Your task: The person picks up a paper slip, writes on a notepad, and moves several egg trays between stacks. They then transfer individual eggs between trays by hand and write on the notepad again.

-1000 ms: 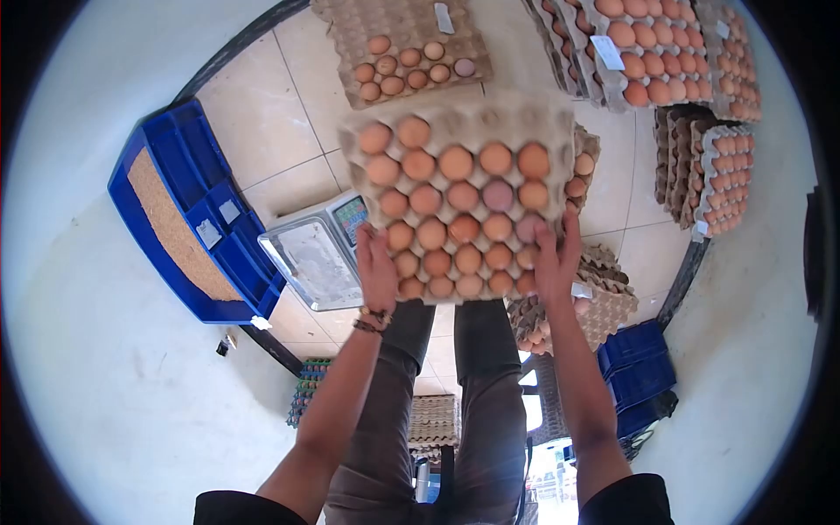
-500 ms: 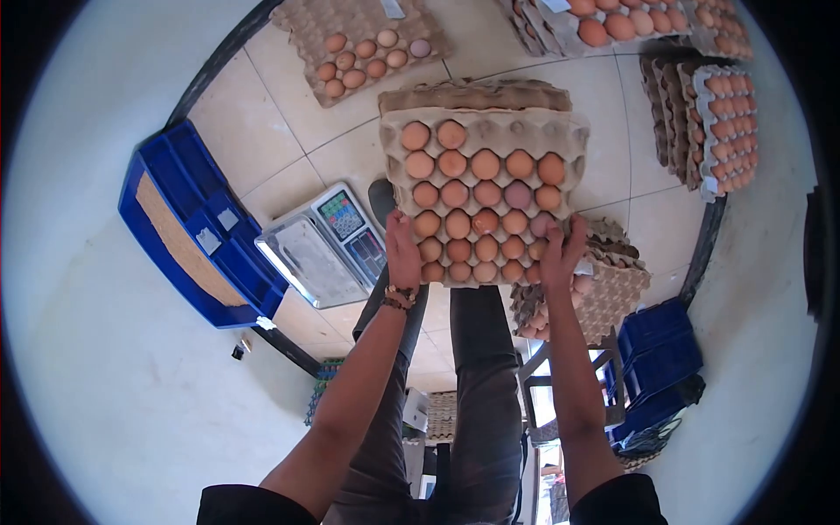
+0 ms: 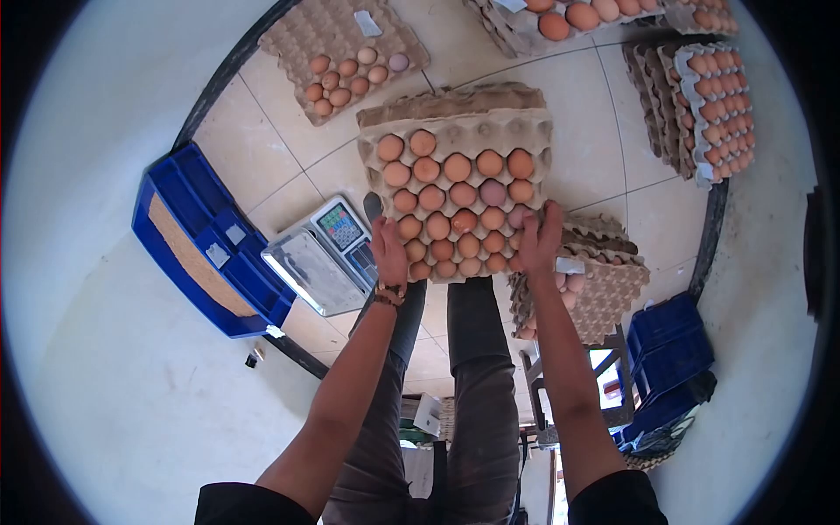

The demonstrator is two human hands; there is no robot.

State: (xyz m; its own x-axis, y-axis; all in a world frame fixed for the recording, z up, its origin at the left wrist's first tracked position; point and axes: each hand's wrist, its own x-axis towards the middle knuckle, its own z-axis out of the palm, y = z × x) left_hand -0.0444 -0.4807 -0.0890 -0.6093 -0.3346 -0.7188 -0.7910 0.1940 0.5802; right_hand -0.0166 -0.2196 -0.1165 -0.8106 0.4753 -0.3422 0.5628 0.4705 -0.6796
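Observation:
A cardboard egg tray (image 3: 500,131), mostly filled with brown eggs (image 3: 457,166), is in front of my legs. Some cups in its far row hold no eggs, and one egg near the middle looks marked or cracked. More tray edges (image 3: 455,102) show behind its far side. My left hand (image 3: 389,249) grips the tray's left edge, while my right hand (image 3: 541,238) is closed on the right edge near a pinkish egg. The undersides of the trays and some fingertips are hidden.
Left of the tray stands a digital scale (image 3: 319,267), beside a blue bin (image 3: 188,188). A partly filled tray (image 3: 302,35) lies at the far left. Egg tray stacks stand close right (image 3: 604,293), far right (image 3: 713,114) and at the top (image 3: 525,44). Blue crates (image 3: 669,341) sit lower right.
Both hands and the egg tray sit slightly further left in view. The surroundings have shifted too, as the head view moved. My grip looks the same.

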